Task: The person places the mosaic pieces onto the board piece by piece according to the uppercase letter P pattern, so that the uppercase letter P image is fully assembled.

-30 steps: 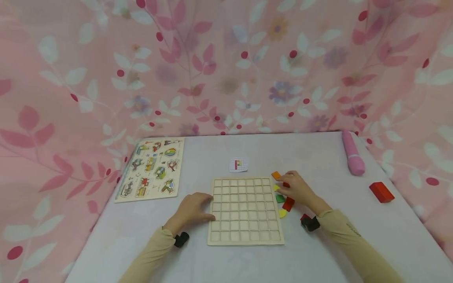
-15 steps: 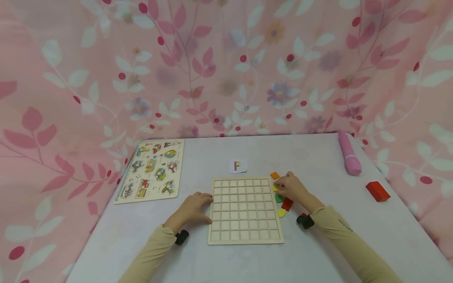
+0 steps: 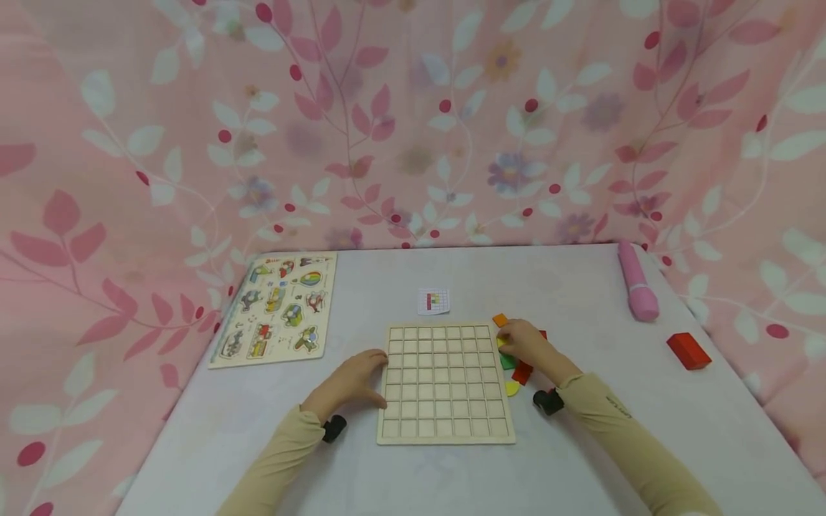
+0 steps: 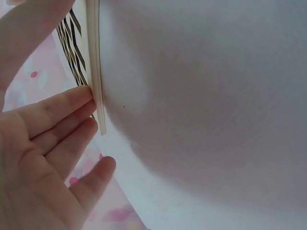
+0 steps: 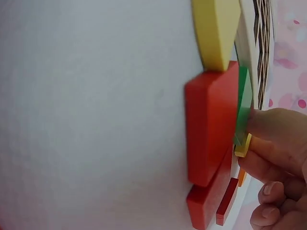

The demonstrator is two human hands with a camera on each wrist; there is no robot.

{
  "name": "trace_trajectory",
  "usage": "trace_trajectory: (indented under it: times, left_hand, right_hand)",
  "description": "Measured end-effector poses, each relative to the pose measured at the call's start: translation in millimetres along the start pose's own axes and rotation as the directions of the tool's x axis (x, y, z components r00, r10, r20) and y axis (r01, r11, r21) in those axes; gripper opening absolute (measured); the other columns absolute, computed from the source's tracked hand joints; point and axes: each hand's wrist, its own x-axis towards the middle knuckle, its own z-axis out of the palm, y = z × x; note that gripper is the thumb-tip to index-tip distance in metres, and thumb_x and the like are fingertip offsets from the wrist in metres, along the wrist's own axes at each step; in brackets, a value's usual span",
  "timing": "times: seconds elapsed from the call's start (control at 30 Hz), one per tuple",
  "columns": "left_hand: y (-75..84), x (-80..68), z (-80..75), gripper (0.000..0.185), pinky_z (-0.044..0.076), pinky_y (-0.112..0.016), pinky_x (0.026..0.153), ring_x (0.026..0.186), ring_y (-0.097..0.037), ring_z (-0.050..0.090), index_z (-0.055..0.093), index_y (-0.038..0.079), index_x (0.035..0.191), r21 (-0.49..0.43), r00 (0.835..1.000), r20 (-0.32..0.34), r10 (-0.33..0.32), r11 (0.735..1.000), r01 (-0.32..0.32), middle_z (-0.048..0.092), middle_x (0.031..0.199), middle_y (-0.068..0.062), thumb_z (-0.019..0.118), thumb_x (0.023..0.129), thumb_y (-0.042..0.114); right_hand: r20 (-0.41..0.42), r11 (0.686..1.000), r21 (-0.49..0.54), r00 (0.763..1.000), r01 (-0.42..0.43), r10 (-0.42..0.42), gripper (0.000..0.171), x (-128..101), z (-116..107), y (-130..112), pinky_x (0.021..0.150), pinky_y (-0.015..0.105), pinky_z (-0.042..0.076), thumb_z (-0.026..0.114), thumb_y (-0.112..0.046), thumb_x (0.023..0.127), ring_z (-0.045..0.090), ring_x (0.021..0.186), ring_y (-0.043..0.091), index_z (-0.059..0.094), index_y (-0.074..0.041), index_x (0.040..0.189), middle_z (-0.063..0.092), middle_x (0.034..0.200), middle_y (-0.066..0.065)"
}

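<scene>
A square wooden grid board lies flat on the table. My left hand rests at its left side, fingertips touching the board's edge and thumb held apart from the fingers. Beyond the right edge, my right hand pinches a small yellow block between thumb and index finger. Around that hand lie a green block, an orange block, several red blocks and a yellow rounded block. The right hand partly covers the yellow and red pieces in the head view.
Behind the board lies a small card with a coloured grid pattern. A picture puzzle board is at the back left. To the right are a pink cylindrical object and a red block. A floral pink curtain borders the table.
My right hand has shifted left and slightly toward me, its fingers now closed on the yellow block. A red block behind the hand has come into view. The left hand has hardly moved.
</scene>
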Motion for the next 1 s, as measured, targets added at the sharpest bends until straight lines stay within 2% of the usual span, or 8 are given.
trace_trajectory:
  times: [0.23, 0.37, 0.6, 0.8, 1.0]
  left_hand:
    - [-2.2, 1.5, 0.5, 0.084, 0.029, -0.036, 0.098, 0.117, -0.03, 0.041, 0.049, -0.007, 0.119, -0.08, 0.999, 0.035, -0.005, 0.997, 0.008, 0.046, 0.125, -0.016, 0.085, 0.053, 0.03]
    - [-2.0, 0.7, -0.2, 0.084, 0.029, -0.038, 0.098, 0.118, -0.031, 0.039, 0.048, -0.007, 0.12, -0.108, 0.999, 0.044, -0.005, 0.994, 0.01, 0.044, 0.127, -0.017, 0.085, 0.054, 0.03]
    - [-4.6, 1.5, -3.3, 0.081, 0.027, -0.036, 0.099, 0.12, -0.028, 0.037, 0.049, -0.004, 0.122, -0.097, 0.999, 0.049, -0.01, 0.995, 0.015, 0.043, 0.129, -0.014, 0.083, 0.057, 0.031]
    - [-6.2, 0.9, -1.8, 0.079, 0.028, -0.037, 0.098, 0.119, -0.028, 0.038, 0.05, -0.004, 0.12, -0.107, 0.998, 0.058, -0.011, 0.994, 0.017, 0.043, 0.129, -0.013, 0.083, 0.057, 0.031]
    - [-4.0, 3.4, -0.4, 0.078, 0.03, -0.035, 0.097, 0.117, -0.027, 0.041, 0.052, -0.004, 0.118, -0.055, 0.999, 0.044, -0.007, 0.998, 0.009, 0.046, 0.126, -0.012, 0.083, 0.056, 0.033]
  right_hand:
    - [0.018, 0.994, 0.056, 0.996, -0.091, 0.09, 0.018, -1.1, -2.3, -1.7, 0.066, 0.033, 0.045, 0.071, -0.007, 0.072, 0.045, 0.067, 0.019, 0.065, 0.003, 0.084, 0.053, 0.075, 0.006]
    - [0.009, 0.994, 0.071, 0.996, -0.089, 0.089, 0.022, -0.5, -4.8, -2.0, 0.065, 0.033, 0.046, 0.071, -0.007, 0.072, 0.046, 0.067, 0.02, 0.064, 0.006, 0.088, 0.053, 0.074, 0.006]
    - [-0.042, 0.992, 0.123, 0.998, -0.041, 0.046, 0.023, 1.2, -9.8, -7.3, 0.064, 0.034, 0.047, 0.073, -0.008, 0.072, 0.053, 0.071, 0.022, 0.064, 0.005, 0.088, 0.055, 0.077, 0.007]
    - [-0.02, 0.99, 0.137, 0.999, -0.022, 0.025, 0.021, 2.1, -13.4, -12.0, 0.065, 0.033, 0.046, 0.074, -0.008, 0.071, 0.052, 0.072, 0.021, 0.063, 0.002, 0.086, 0.055, 0.078, 0.005]
    - [-0.049, 0.991, 0.126, 0.998, 0.048, -0.042, 0.02, 3.9, -14.8, -13.6, 0.065, 0.033, 0.047, 0.073, -0.006, 0.07, 0.054, 0.073, 0.022, 0.063, 0.003, 0.085, 0.057, 0.08, 0.007]
